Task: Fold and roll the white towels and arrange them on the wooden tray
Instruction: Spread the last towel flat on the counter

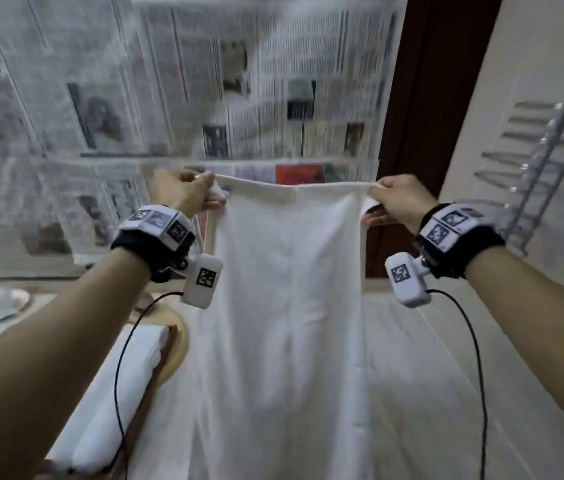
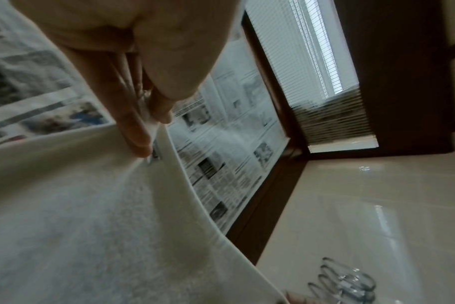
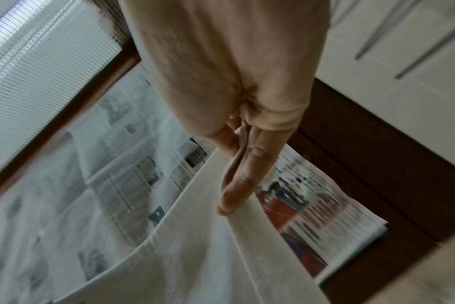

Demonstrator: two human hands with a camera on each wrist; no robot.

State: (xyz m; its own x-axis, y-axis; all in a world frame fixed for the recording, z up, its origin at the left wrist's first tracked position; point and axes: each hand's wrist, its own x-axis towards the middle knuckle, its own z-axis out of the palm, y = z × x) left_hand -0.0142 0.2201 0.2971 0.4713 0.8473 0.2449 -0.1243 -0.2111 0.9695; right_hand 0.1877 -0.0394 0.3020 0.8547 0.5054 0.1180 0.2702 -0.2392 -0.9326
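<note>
We note bare forearms, no sleeves. Each wrist wears a black strap carrying white blocks printed with black square markers; a white camera pod hangs beneath, trailing a thin black cable.

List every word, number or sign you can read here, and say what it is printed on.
Nothing can be quoted.
Newspaper sheets on the wall: print too blurred to read.
Square markers on the left wrist band and right wrist band: black-and-white code patterns, no letters.
White towel: no visible text.
</note>
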